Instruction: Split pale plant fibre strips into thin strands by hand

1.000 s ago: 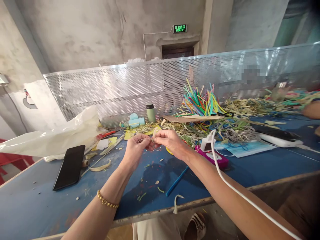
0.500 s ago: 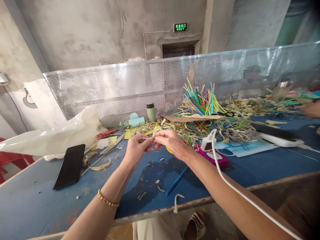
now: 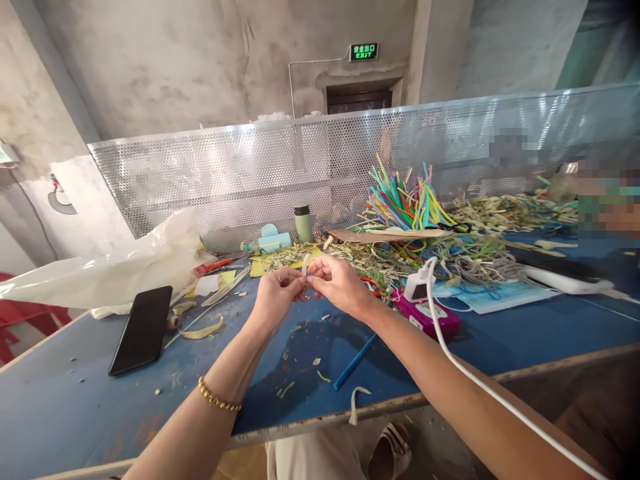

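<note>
Our fingers [image 3: 295, 283] are pinched tight on a thin pale strip [image 3: 305, 264]. The strip is up in the air between our two hands, just above the blue table [image 3: 60, 413], with one end poking up.

Far to our left lies a big white plastic bag [image 3: 115, 270]. Just beside it a black phone [image 3: 141, 328] lies flat on the table. Next comes our left hand [image 3: 274, 297], with a gold bracelet [image 3: 219, 399] on its wrist. Its thumb and first finger are closed on the strip. Our right hand [image 3: 341, 283] touches it and pinches the same strip from the other side.

Behind the hands a green bottle [image 3: 302, 223] stands upright, near the metal screen [image 3: 225, 180] full of little holes. Below the right hand a blue stick [image 3: 354, 362] lies among small scraps. Further right is a pile of colourful strips [image 3: 405, 200]. Near it sits a pink box [image 3: 430, 319] with a white charger [image 3: 416, 288] on top, and a white cable [image 3: 475, 393] runs from it over our right arm.
</note>
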Motion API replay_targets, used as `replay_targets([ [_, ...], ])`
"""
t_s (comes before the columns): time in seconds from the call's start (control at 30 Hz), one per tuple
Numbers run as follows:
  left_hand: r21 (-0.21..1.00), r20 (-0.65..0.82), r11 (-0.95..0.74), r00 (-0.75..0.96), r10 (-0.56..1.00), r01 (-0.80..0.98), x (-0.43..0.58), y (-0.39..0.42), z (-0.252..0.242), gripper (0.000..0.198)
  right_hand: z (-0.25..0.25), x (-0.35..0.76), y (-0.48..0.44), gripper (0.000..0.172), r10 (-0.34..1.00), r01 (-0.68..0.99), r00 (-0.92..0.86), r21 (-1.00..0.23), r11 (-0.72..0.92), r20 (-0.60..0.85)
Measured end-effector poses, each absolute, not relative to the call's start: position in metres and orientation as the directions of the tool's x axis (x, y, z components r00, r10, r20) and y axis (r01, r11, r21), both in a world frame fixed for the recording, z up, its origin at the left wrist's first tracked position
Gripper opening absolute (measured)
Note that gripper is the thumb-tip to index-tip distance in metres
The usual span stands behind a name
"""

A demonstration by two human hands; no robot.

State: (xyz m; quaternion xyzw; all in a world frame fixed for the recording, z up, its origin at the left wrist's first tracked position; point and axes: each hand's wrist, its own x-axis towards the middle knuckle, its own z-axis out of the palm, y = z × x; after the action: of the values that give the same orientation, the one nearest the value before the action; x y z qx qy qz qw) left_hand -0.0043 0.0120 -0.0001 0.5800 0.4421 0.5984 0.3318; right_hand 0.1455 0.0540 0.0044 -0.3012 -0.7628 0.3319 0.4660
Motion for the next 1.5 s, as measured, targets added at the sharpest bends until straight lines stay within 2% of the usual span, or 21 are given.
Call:
replay_targets([
  [0.5,0.948,0.309,-0.317,-0.148,0.94,-0.034,-0.006,0.012,0.001,0.02,0.008,0.145,0.052,0.016,0.751,0.152,-0.412,-0.774,0.615,0.516],
  [0.8,0.968,0.251,-0.251,0.042,0.967,-0.003,-0.007,0.01,0.0,0.022,0.005,0.15,0.061,0.014,0.699,0.223,-0.439,-0.685,0.693,0.565],
  [1.0,0.967,0.255,-0.254,-0.025,0.967,0.034,-0.011,0.01,0.004,0.026,0.006,0.15,0.064,0.018,0.755,0.126,-0.347,-0.77,0.626,0.557],
  [1.1,0.963,0.268,-0.269,0.029,0.963,0.023,-0.009,0.009,0.004,0.021,0.005,0.149,0.063,0.019,0.759,0.099,-0.337,-0.781,0.616,0.557],
  [1.27,0.955,0.296,-0.296,0.056,0.954,-0.008,-0.005,0.008,0.001,0.023,0.004,0.148,0.061,0.022,0.72,0.154,-0.364,-0.724,0.672,0.591],
  [1.5,0.959,0.281,-0.282,-0.054,0.958,-0.018,-0.003,0.01,0.0,0.024,0.006,0.147,0.058,0.023,0.659,0.23,-0.376,-0.623,0.748,0.652],
])
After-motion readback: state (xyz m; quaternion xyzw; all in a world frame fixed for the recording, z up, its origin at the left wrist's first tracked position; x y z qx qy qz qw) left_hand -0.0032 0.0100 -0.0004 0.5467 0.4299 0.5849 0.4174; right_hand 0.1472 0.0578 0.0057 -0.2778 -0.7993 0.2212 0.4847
